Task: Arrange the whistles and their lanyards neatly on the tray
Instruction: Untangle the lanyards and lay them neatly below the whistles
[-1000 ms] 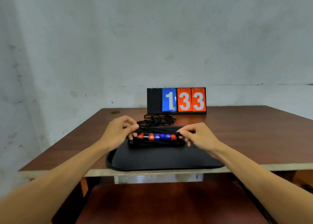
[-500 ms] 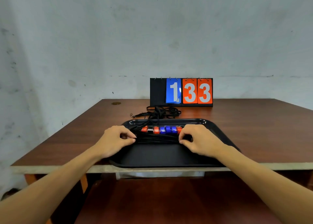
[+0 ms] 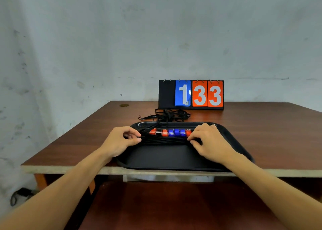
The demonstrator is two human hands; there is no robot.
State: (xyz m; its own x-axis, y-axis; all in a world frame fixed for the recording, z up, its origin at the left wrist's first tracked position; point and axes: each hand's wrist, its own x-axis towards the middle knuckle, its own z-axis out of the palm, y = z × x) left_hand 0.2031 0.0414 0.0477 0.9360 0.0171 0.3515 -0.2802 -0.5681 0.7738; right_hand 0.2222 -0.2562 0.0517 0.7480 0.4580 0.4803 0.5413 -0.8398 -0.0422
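Observation:
A black tray (image 3: 167, 160) lies at the table's near edge. Across its far half runs a row of several whistles (image 3: 171, 132), red, blue and one black-and-white. In front of the row lies a bundle of black lanyards (image 3: 163, 140), stretched left to right. My left hand (image 3: 120, 142) pinches the bundle's left end between thumb and fingers. My right hand (image 3: 207, 141) has its curled fingertips on the bundle's right end and hides the last whistle there.
A heap of tangled black lanyards (image 3: 169, 115) lies on the brown table (image 3: 261, 134) just behind the tray, with strands running over its far rim. A flip scoreboard (image 3: 191, 94) reading 1 33 stands further back against the wall.
The whistles and lanyard bundle came down from above the tray onto its floor. Both hands lowered with them and stay at the bundle's ends.

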